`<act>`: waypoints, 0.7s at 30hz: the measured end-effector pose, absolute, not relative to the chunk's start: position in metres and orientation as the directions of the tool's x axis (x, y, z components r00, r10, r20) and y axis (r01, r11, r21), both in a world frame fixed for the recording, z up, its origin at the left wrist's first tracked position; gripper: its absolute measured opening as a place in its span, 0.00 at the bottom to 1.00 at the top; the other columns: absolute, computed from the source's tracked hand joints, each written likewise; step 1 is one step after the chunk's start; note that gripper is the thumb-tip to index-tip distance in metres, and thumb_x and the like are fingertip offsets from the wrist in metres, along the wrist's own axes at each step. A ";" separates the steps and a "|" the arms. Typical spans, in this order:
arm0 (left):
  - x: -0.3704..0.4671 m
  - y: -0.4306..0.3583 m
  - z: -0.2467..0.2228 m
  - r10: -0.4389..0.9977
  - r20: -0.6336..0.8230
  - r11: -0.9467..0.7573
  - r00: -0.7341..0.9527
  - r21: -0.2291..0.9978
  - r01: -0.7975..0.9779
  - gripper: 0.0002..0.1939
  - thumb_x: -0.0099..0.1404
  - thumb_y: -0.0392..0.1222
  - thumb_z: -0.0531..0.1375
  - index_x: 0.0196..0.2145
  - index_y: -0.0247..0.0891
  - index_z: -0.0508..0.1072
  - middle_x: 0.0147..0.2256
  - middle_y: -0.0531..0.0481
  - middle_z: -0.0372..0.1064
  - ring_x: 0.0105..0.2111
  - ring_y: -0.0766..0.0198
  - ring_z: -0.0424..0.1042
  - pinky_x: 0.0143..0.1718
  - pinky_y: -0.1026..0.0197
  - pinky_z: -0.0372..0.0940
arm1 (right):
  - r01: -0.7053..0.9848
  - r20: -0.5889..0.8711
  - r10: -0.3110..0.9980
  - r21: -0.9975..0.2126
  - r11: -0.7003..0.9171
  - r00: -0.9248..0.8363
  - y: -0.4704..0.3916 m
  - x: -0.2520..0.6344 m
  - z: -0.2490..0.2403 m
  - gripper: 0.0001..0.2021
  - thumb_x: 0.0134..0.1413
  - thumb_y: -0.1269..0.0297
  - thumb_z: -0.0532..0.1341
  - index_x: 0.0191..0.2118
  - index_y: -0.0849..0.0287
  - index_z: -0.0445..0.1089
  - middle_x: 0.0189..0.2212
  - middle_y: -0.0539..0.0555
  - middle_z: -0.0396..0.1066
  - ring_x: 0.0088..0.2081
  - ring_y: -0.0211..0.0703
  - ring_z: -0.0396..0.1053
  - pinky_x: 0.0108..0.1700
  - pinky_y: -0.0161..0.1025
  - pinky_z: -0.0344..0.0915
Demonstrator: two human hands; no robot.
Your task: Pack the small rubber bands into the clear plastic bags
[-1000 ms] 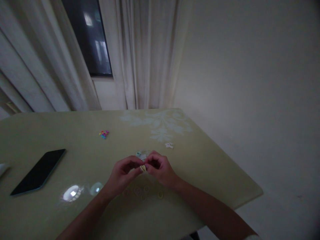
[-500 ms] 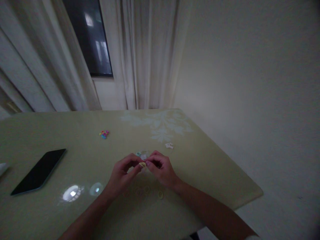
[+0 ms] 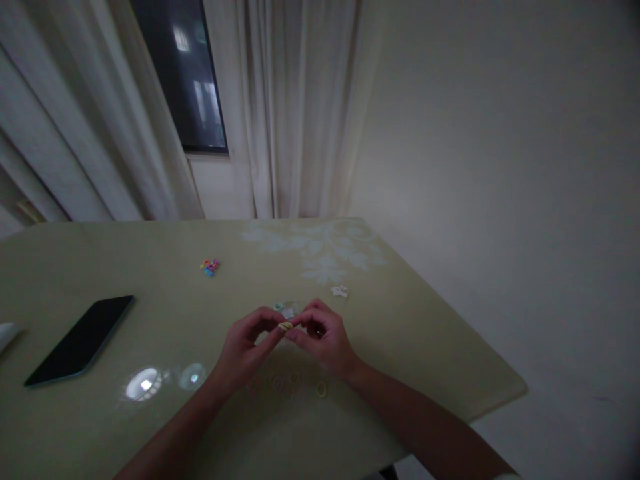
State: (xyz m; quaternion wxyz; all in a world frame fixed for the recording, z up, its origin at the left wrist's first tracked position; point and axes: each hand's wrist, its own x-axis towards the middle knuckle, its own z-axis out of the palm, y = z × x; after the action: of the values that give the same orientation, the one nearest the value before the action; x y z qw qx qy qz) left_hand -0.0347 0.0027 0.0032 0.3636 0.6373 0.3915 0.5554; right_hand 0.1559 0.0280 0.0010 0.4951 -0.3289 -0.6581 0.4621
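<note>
Between the fingertips of both hands is a small yellow banded object (image 3: 285,326) with dark stripes, just above the table. My left hand (image 3: 245,345) pinches it from the left, thumb below and index finger above. From the right, my right hand (image 3: 323,339) closes its thumb and forefinger on the same object. Several thin rings lie on the table nearer to me, among them a yellow ring (image 3: 321,389) and a pinkish ring (image 3: 253,385). Just beyond the fingers are a small clear packet (image 3: 289,311) and a green roll-like piece (image 3: 278,306).
A black tablet (image 3: 83,340) lies at the left of the pale green table (image 3: 165,267). Colourful small pieces (image 3: 210,267) are heaped farther back, and small white pieces (image 3: 340,291) lie beyond my right hand. A white object (image 3: 7,335) is at the left edge.
My right thumb has shifted slightly left and down beside the banded object, which has turned a little. The whole view has moved very slightly.
</note>
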 end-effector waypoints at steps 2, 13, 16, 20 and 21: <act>-0.035 0.003 0.004 0.901 0.429 -0.433 0.057 0.896 0.100 0.08 0.66 0.47 0.69 0.37 0.39 0.81 0.33 0.48 0.80 0.33 0.62 0.79 0.37 0.64 0.75 | -0.018 0.345 0.892 -0.935 0.355 -0.291 0.028 0.156 0.000 0.14 0.50 0.52 0.75 0.36 0.56 0.81 0.32 0.49 0.63 0.23 0.31 0.53 0.25 0.36 0.50; -0.036 0.005 0.000 0.903 0.429 -0.428 0.029 0.892 0.142 0.07 0.64 0.44 0.71 0.39 0.43 0.86 0.34 0.47 0.85 0.32 0.60 0.83 0.35 0.64 0.77 | 0.044 0.409 0.884 -0.902 0.429 -0.226 0.029 0.155 -0.006 0.11 0.54 0.54 0.73 0.35 0.57 0.82 0.32 0.50 0.65 0.23 0.32 0.55 0.25 0.36 0.53; -0.036 0.005 0.001 0.904 0.426 -0.427 0.036 0.896 0.120 0.08 0.64 0.44 0.70 0.41 0.44 0.86 0.34 0.47 0.85 0.31 0.60 0.82 0.35 0.63 0.77 | 0.059 0.401 0.888 -0.904 0.423 -0.226 0.029 0.155 -0.006 0.11 0.55 0.53 0.72 0.35 0.56 0.82 0.32 0.51 0.66 0.24 0.32 0.55 0.25 0.36 0.54; -0.036 0.005 0.000 0.923 0.382 -0.384 0.034 0.920 0.076 0.10 0.65 0.46 0.70 0.42 0.43 0.86 0.32 0.48 0.84 0.30 0.60 0.83 0.34 0.63 0.78 | 0.043 0.380 0.891 -0.915 0.402 -0.248 0.030 0.157 -0.006 0.12 0.55 0.52 0.72 0.36 0.56 0.83 0.32 0.51 0.66 0.24 0.32 0.56 0.25 0.36 0.54; -0.036 0.005 -0.001 0.929 0.368 -0.370 0.036 0.927 0.062 0.10 0.65 0.46 0.70 0.43 0.43 0.86 0.32 0.48 0.84 0.30 0.60 0.83 0.34 0.63 0.78 | 0.035 0.376 0.893 -0.918 0.396 -0.249 0.030 0.157 -0.005 0.12 0.54 0.51 0.73 0.36 0.56 0.83 0.32 0.51 0.66 0.24 0.32 0.56 0.25 0.36 0.54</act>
State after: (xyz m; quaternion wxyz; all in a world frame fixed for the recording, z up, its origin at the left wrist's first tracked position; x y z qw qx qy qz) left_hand -0.0359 0.0052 -0.0007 0.3860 0.6076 0.4077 0.5617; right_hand 0.1567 0.0302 -0.0053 0.5043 -0.3480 -0.6661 0.4254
